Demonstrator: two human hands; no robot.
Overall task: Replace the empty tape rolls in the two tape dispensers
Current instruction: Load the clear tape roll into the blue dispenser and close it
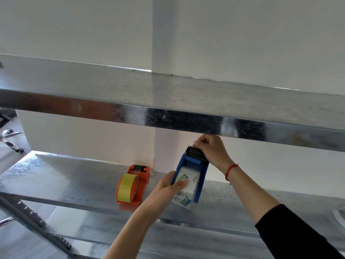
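A blue tape dispenser (202, 176) is held tilted above the metal shelf (74, 176), right of centre. A white tape roll (188, 186) with green printed labels sits inside it. My left hand (169, 185) grips the dispenser's left side, thumb pressed on the roll. My right hand (211, 148) pinches the black cutter end at the dispenser's top, just under the upper shelf edge. An orange tape dispenser (139, 181) lies on the shelf to the left, with a yellow tape roll (125, 189) in it.
An upper metal shelf (168, 101) hangs close over my right hand. A white wall with a corner column stands behind. A slotted shelf upright (37, 221) crosses the lower left. Chrome chair legs (11, 139) show at far left.
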